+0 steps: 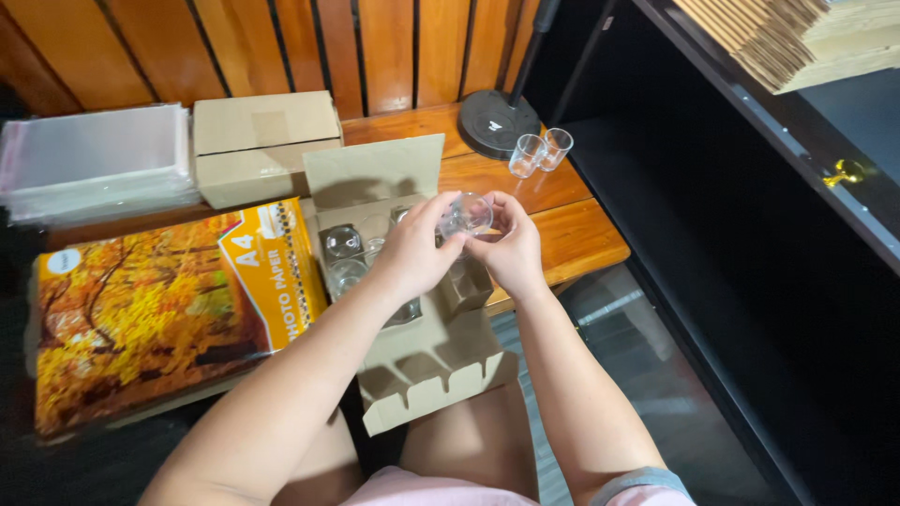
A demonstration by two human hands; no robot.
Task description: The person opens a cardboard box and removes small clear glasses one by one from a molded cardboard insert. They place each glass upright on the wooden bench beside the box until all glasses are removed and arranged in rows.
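Both hands hold one small clear glass (466, 215) above an open cardboard box (370, 178) with divider cells. My left hand (412, 253) grips the glass from the left and my right hand (508, 248) from the right. More clear glasses (342, 242) sit in the box's cells below. A cardboard divider insert (431, 384) hangs off the front of the box over my lap.
Two small clear glasses (541, 152) stand on the wooden bench (572, 239) next to a round black stand base (497, 122). A shut cardboard box (262, 145), a stack of clear plastic bags (94, 159) and a pack of photo paper (159, 309) lie left. A dark cabinet (750, 234) stands right.
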